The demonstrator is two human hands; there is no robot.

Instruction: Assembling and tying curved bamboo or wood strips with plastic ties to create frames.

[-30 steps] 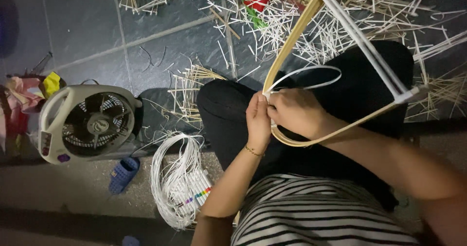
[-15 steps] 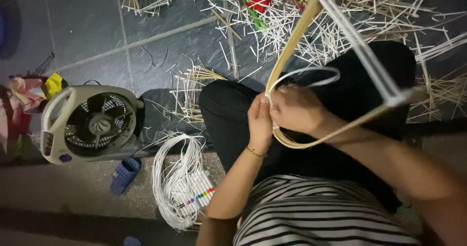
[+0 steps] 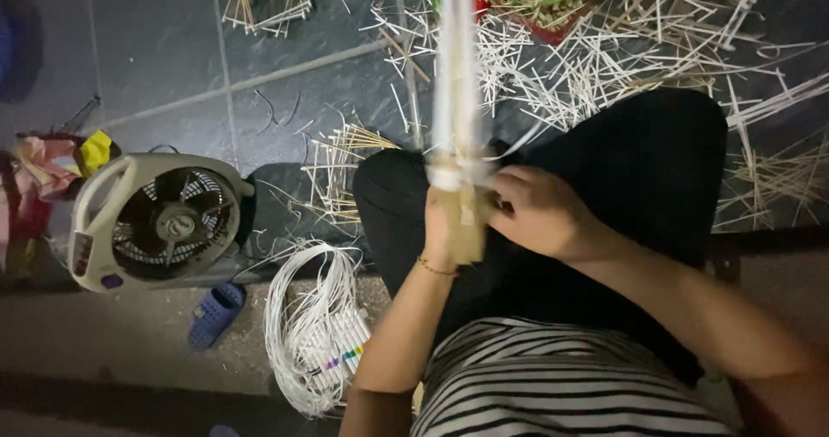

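The person sits with knees drawn up in black trousers, and both hands meet over the lap, which serves as the rest for the work. The left hand (image 3: 445, 221) is closed around a bamboo frame (image 3: 455, 100), gripping it where a tan strip and a white strip come together, so the piece stands nearly on end and runs straight up toward the camera; it is blurred, so its exact shape cannot be told. The right hand (image 3: 540, 212) touches the frame just beside the left hand, fingers pinched narrow on what looks like thin white cord at the joint, presumably to keep the binding tight against the strip.

Left of the frame a coil of white cord (image 3: 311, 325) lies on the floor close to the person's left elbow, within easy reach. Farther left of the frame a small white fan (image 3: 155, 221) sits tilted back, facing upward, with a blue sandal (image 3: 216, 312) just below it. Beyond the frame, cut bamboo sticks (image 3: 604, 66) lie scattered over the dark tiled floor (image 3: 155, 74).
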